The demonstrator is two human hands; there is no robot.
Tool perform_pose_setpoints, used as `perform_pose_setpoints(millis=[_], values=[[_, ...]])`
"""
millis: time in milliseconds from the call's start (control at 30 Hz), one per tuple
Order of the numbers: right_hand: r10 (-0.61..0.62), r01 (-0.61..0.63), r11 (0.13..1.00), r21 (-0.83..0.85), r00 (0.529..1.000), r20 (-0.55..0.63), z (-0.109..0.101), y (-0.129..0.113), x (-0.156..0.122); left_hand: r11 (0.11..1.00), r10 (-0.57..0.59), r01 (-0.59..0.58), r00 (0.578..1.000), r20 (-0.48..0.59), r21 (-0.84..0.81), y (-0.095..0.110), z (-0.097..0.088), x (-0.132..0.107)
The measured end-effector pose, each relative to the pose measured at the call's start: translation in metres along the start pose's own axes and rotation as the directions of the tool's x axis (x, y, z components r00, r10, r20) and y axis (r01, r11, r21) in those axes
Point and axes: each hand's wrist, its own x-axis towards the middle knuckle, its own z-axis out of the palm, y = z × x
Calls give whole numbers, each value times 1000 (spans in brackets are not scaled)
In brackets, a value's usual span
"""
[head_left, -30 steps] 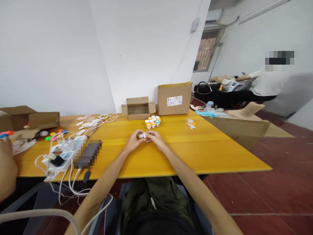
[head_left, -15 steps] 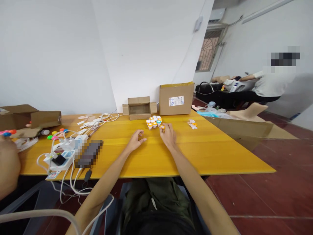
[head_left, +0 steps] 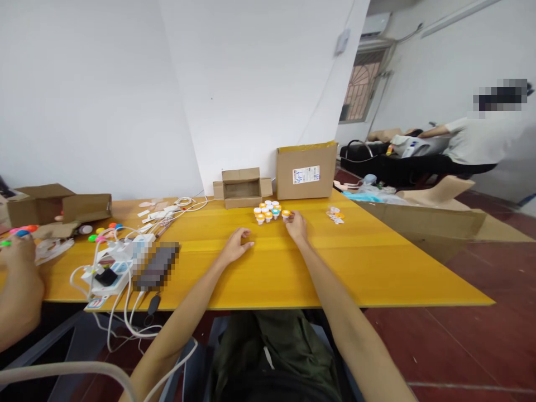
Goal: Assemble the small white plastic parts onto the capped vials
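My right hand (head_left: 297, 226) pinches a small orange-rimmed white piece with a round top (head_left: 286, 214), upright at the right side of a tight group. That group of similar small round-topped pieces (head_left: 268, 215) stands on the yellow table (head_left: 268, 273). Most of its tops are white with orange rims, and one is teal. Resting nearer to me, my left hand (head_left: 237, 246) has its fingers curved and apart, with nothing in them. What these pieces are I cannot make out.
Behind the group stand a small open cardboard box (head_left: 242, 192) and a larger closed carton (head_left: 306, 172). Small white and orange parts (head_left: 335, 215) lie at right. A power strip (head_left: 111, 276), cables and a phone (head_left: 157, 266) fill the left, beside another person's hand (head_left: 19, 251).
My right hand now holds the orange-rimmed piece more upright beside the group, and its top shows more clearly. The left hand stays about where it was. The view has shifted slightly.
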Motion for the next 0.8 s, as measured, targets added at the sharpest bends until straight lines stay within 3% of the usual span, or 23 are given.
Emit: perform_pose_setpoints(millis=[133,333,467,567,667,800], values=[[-21,15,995,96,998,64,5,9,11,997,-17,16,1000,12,72,-3,0,1],[-146,139,988,70,982,118,7,20,20,925,-20,-19,995,99,380,2,2,-2],[-300,303,938,-168,953,45,-6,24,21,859,-47,-42,986,160,509,3,5,-2],[-451,424,828,-367,892,13,-24,29,21,836,-64,-41,983,172,547,1,7,1],[-480,427,760,-490,877,20,-43,36,22,830,-79,-32,981,175,557,-2,7,6],[-420,311,772,-555,904,-78,-63,51,24,822,-110,-4,980,165,570,-1,8,9]])
